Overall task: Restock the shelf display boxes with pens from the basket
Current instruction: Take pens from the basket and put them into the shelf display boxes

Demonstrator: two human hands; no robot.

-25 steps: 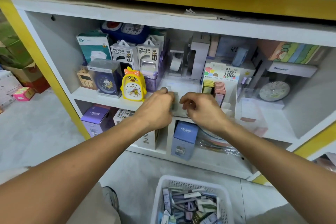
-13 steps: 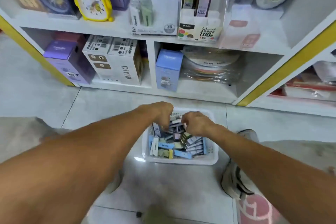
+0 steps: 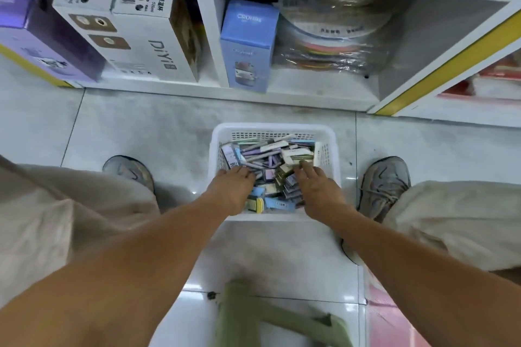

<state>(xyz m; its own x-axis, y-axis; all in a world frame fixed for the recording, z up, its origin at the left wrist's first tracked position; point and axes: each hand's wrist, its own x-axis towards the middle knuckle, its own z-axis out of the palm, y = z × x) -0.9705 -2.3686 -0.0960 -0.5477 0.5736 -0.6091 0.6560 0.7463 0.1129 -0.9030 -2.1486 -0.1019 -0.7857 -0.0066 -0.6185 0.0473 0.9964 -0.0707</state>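
Pens heaped in basket on floor.
Your left hand and right hand rest on them, fingers flat, gripping nothing.

Open-topped basket, crowded shelf above
The white plastic mesh basket lies open from above; the white shelf's lower compartments seem packed, bare floor between.

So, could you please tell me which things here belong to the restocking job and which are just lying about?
Part of the job:
white basket on the floor
packs of pens inside it
left hand and right hand, both reaching into the pens

Just lying about:
blue box
white boxes
purple box
wrapped round stack
green stool
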